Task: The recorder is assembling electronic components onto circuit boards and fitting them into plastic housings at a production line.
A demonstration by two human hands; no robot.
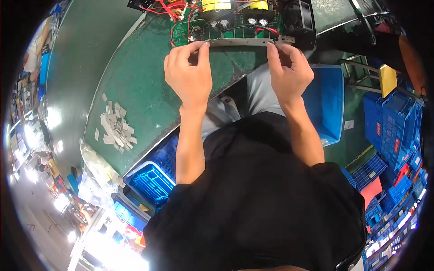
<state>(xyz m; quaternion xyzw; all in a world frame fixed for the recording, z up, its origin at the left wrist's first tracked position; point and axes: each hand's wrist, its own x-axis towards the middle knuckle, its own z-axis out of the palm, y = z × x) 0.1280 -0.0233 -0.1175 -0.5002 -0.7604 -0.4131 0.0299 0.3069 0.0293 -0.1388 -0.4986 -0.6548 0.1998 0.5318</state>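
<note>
A long, thin metal strip runs along the near edge of a green circuit board. My left hand pinches its left end between thumb and fingers. At the other end, my right hand has thumb and fingers closed on it as well. The board carries yellow-wrapped transformers, several capacitors and red wires. A black fan-like block sits at its right side. The upper part of the board is cut off by the picture's edge.
A pile of small grey flat pieces lies on the green table to the left. Blue bins stand below the table's edge, one at lower left and one at right. Stacked blue crates are farther right.
</note>
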